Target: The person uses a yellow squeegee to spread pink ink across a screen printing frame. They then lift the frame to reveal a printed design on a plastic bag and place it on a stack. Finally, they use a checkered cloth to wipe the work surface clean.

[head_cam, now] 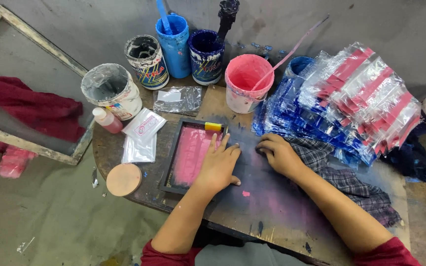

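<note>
Left hand (219,165) spread flat, fingers apart, palm down on right edge of small black-framed printing screen with pink-stained mesh (189,153); nothing gripped. Screen flat on stained round wooden table (267,207), near centre-left. Right hand (278,153) loosely curled, fingertips pressed on table surface just right of screen, at near edge of fanned stack of clear plastic zip bags with blue and red strips (341,101); whether a bag is pinched cannot be told. Hands close together, not touching. Pink paint bucket (247,81) with stir stick just beyond screen. Checked cloth (343,180) under right forearm.
</note>
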